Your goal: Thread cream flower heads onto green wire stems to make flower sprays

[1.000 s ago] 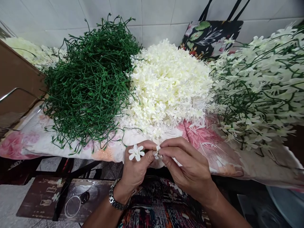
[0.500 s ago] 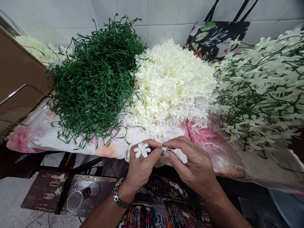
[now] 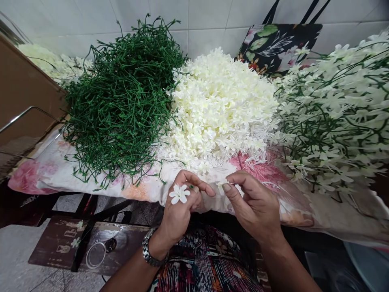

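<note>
- Left hand [image 3: 179,207]: fingers curled inward, the grip pressed around a thin green stem [image 3: 191,186] of which only a speck shows beyond the fingertips; a white artificial flower [image 3: 179,194] already on that stem stands up against the knuckles. A metal wristwatch [image 3: 148,252] sits on the wrist.
- Right hand [image 3: 255,202]: thumb and forefinger pinched on a single small white blossom [image 3: 221,184], held by its base with the fine stalk pointing right. The two hands are near but apart, above the near edge of the bench.
- Handling judgement: the blossom looks like thin moulded plastic, very light, soft in the petals and easily creased; best held at the hub or stalk, not the petals. The stem appears wiry and springy (it will likely flex if gripped far from its tip), so a hold close to the tip seems sound.
- Bench [image 3: 60,174], covered with a floral cloth: a tangled heap of green stems [image 3: 121,101] on the left, a mound of loose white blossoms [image 3: 221,105] in the middle, finished flowered sprays [image 3: 334,109] on the right.
- Far side: tiled wall, with a dark floral bag [image 3: 273,44] against it.
</note>
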Action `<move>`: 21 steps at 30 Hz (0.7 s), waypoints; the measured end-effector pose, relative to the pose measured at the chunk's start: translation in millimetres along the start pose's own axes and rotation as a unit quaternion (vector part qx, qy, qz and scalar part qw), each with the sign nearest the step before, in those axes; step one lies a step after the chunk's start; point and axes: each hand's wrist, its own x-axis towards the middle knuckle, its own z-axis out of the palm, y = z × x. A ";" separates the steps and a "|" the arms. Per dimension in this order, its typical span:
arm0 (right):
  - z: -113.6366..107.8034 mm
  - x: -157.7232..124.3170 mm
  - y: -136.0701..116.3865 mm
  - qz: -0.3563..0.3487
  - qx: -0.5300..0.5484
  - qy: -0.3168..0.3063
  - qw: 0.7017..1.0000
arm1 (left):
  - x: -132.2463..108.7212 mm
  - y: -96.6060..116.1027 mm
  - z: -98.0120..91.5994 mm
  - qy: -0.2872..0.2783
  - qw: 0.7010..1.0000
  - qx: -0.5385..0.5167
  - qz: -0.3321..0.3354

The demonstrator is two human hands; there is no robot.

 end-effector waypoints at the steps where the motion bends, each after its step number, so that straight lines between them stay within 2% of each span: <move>1: -0.7 0.3 1.0 0.001 0.007 -0.005 1.000 | 0.2 0.8 -0.2 0.004 1.000 0.003 0.003; 9: -9.3 7.5 -3.9 -0.036 0.038 -0.046 0.998 | 4.1 4.8 3.0 0.053 0.990 0.114 0.056; 16: -16.5 15.9 -11.1 -0.083 0.033 -0.106 0.990 | 3.8 12.9 5.0 0.015 0.980 0.180 0.087; 21: -16.8 17.1 -11.2 -0.099 0.010 -0.137 0.986 | 2.1 10.1 3.7 -0.004 0.970 0.227 0.091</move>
